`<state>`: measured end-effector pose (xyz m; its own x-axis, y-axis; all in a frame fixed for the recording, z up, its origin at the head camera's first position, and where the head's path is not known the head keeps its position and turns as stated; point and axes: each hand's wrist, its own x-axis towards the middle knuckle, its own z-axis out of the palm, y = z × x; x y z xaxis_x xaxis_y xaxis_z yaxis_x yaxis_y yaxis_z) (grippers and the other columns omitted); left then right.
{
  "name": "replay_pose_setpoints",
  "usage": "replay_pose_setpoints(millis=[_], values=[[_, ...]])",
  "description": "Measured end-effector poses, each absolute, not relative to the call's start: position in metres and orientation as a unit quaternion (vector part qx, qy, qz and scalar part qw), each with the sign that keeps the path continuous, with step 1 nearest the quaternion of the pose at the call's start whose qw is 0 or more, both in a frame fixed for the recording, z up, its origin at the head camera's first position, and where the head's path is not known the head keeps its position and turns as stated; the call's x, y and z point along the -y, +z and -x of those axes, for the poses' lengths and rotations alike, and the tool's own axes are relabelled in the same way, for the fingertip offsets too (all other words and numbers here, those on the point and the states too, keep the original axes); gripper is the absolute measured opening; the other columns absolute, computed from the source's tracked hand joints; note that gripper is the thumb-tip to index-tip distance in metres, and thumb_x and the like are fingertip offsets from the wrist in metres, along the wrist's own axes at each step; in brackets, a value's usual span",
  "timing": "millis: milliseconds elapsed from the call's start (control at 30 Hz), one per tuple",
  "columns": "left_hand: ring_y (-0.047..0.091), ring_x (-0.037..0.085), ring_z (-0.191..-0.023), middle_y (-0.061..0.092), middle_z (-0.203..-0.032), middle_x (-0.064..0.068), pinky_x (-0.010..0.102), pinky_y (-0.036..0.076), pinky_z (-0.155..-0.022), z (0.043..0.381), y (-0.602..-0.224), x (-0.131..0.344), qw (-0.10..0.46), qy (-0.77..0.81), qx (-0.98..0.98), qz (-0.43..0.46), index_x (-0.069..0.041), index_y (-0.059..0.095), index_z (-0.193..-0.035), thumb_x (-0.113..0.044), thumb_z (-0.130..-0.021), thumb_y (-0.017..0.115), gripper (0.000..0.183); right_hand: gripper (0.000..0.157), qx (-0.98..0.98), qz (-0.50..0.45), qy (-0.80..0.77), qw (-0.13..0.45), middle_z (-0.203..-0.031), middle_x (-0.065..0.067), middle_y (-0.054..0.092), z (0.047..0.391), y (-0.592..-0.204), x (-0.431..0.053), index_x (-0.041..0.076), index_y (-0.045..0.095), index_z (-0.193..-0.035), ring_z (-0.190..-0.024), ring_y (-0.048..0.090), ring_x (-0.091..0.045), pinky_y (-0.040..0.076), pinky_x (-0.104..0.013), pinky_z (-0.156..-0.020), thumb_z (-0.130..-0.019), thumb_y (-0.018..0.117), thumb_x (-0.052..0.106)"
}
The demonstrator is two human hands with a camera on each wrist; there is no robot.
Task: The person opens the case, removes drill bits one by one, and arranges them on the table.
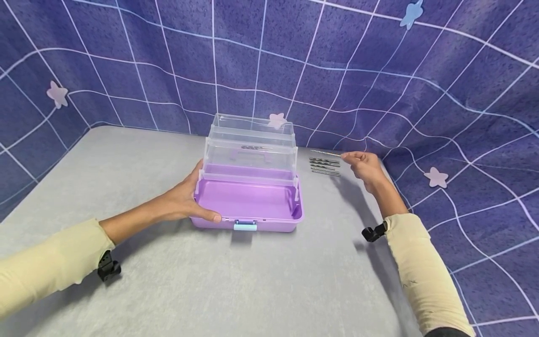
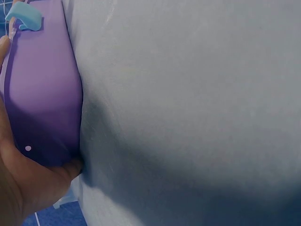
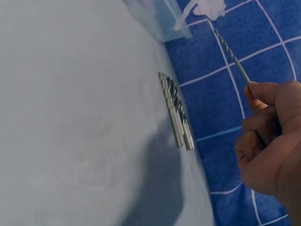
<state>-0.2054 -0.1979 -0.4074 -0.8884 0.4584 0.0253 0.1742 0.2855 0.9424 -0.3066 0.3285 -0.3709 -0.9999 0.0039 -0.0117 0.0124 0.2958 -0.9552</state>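
My right hand (image 1: 365,169) pinches a thin drill bit (image 3: 233,59) by one end, between thumb and forefinger. It is above the table, at the right of a purple toolbox (image 1: 273,226). Several more drill bits (image 1: 323,164) lie side by side on the table just below that hand. The toolbox stands open, with clear trays (image 1: 252,131) raised behind its bare purple bottom. One tray holds a few drill bits (image 1: 254,148). My left hand (image 1: 182,196) grips the box's left end, the thumb along the front rim.
A light blue latch (image 1: 245,226) sits on the box's front edge. The grey table (image 1: 236,285) meets a blue gridded cloth (image 1: 168,61) with star shapes, which rises behind it and on both sides.
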Motion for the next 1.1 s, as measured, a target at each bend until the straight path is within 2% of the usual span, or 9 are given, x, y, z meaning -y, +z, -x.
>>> replay_pose_setpoints(millis=[233,367,533,667,767,1100], values=[[0.063,0.043,-0.141,0.039,-0.176,0.011,0.059,0.054,-0.118,0.205,-0.408,0.198,0.125,0.565,-0.79,-0.201,-0.044,-0.003,-0.179,-0.014,-0.07,0.109,0.16,0.008,-0.807,-0.022,-0.59,0.024,-0.055,0.02,0.042,0.305,-0.384,-0.339,0.017,0.078,-0.103,-0.048,0.032,0.003,0.026,-0.017,-0.048,-0.109,0.072,0.017],[0.064,0.042,-0.14,0.04,-0.176,0.011,0.06,0.054,-0.118,0.205,-0.408,0.198,0.124,0.561,-0.793,-0.201,-0.044,-0.003,-0.179,-0.015,-0.07,0.109,0.159,0.008,-0.815,-0.03,-0.576,0.049,-0.059,0.021,0.054,0.304,-0.392,-0.345,0.014,0.077,-0.113,-0.049,0.036,0.003,0.03,-0.018,-0.05,-0.11,0.071,0.017],[0.063,0.042,-0.14,0.04,-0.177,0.011,0.061,0.052,-0.12,0.205,-0.407,0.198,0.121,0.554,-0.799,-0.201,-0.043,-0.004,-0.18,-0.017,-0.07,0.109,0.16,0.02,-0.833,-0.042,-0.547,0.077,-0.062,0.021,0.058,0.304,-0.403,-0.353,0.007,0.076,-0.126,-0.051,0.039,0.002,0.033,-0.021,-0.053,-0.11,0.07,0.019],[0.064,0.042,-0.14,0.039,-0.177,0.012,0.061,0.052,-0.12,0.204,-0.407,0.199,0.124,0.555,-0.798,-0.198,-0.043,-0.005,-0.18,-0.017,-0.07,0.109,0.16,0.04,-0.85,-0.041,-0.518,0.086,-0.06,0.022,0.051,0.303,-0.409,-0.356,-0.004,0.073,-0.139,-0.051,0.037,0.002,0.033,-0.022,-0.055,-0.11,0.071,0.024],[0.064,0.041,-0.14,0.039,-0.177,0.012,0.061,0.052,-0.121,0.204,-0.406,0.199,0.125,0.554,-0.8,-0.194,-0.042,-0.006,-0.18,-0.017,-0.07,0.109,0.161,0.049,-0.857,-0.034,-0.505,0.092,-0.057,0.021,0.044,0.303,-0.412,-0.358,-0.009,0.067,-0.145,-0.049,0.035,0.002,0.032,-0.022,-0.052,-0.111,0.07,0.025],[0.065,0.042,-0.14,0.04,-0.176,0.013,0.062,0.052,-0.121,0.204,-0.407,0.198,0.123,0.553,-0.801,-0.196,-0.042,-0.006,-0.18,-0.017,-0.07,0.109,0.161,0.045,-0.861,-0.037,-0.498,0.098,-0.053,0.02,0.043,0.307,-0.423,-0.362,-0.012,0.068,-0.141,-0.046,0.032,0.002,0.029,-0.02,-0.046,-0.11,0.069,0.02]])
